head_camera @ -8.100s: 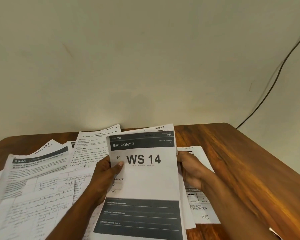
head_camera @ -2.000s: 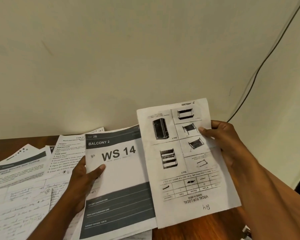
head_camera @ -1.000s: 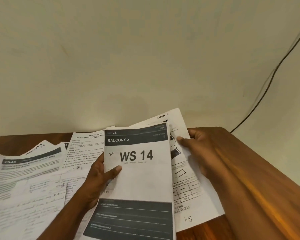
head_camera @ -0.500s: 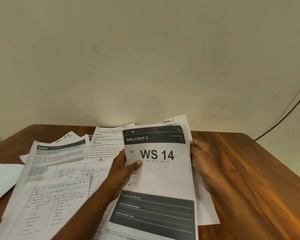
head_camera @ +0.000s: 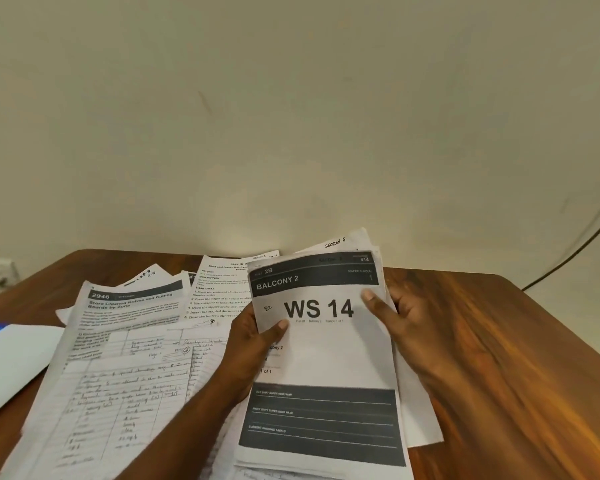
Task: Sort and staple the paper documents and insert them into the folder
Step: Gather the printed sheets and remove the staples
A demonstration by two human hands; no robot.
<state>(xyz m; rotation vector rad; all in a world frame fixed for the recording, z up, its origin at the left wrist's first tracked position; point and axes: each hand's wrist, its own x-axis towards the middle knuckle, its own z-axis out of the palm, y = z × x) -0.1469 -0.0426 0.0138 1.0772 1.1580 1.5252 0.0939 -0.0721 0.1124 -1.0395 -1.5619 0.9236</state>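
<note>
A: What do we see in our hands?

B: Our left hand (head_camera: 253,344) and right hand (head_camera: 404,327) each hold a side of a paper stack (head_camera: 326,355), thumbs on its top "WS 14" sheet (head_camera: 317,308). Both grips are curled round the stack's edges.

A: Where is the stack?

B: Tilted above the wooden surface (head_camera: 506,358). A "Section 6" sheet (head_camera: 336,242) peeks out behind it. Loose papers (head_camera: 129,348) are spread on the left, and a pale folder (head_camera: 11,362) lies at the left edge.
</note>
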